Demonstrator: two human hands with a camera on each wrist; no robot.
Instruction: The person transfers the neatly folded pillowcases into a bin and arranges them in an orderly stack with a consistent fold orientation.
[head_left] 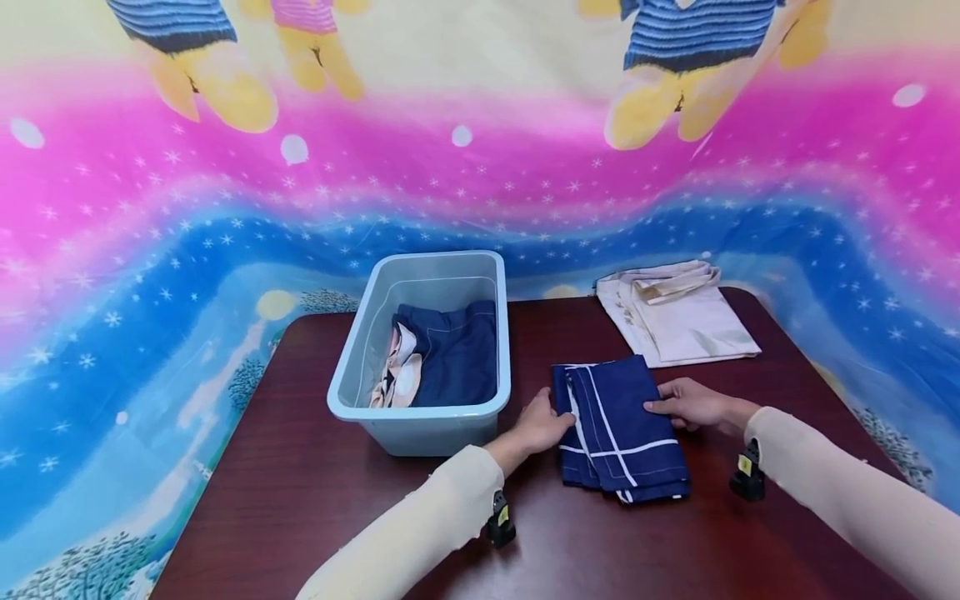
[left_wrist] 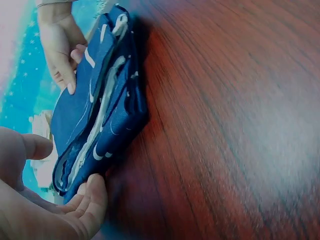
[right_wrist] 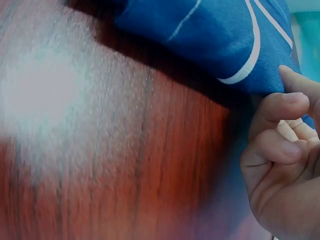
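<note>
A folded navy cloth (head_left: 618, 429) with white stripes lies on the table between the two hands. At its left edge is the left hand (head_left: 542, 423), holding the folded layers between thumb and curled fingers (left_wrist: 92, 197). The right hand (head_left: 693, 404) pinches the opposite edge, its thumb on top of the fabric. The layered folds of the cloth (left_wrist: 100, 115) show from the side in the left wrist view. Up close in the right wrist view, the right thumb and bent index finger (right_wrist: 285, 105) meet at a rounded corner of the cloth (right_wrist: 235, 45).
Left of the cloth stands a grey-blue plastic bin (head_left: 431, 429) with navy fabric (head_left: 457, 354) and peach patterned fabric (head_left: 401, 375) inside. A folded cream cloth (head_left: 686, 321) lies at the back right of the dark wooden table (head_left: 337, 517). A printed curtain (head_left: 540, 175) hangs behind.
</note>
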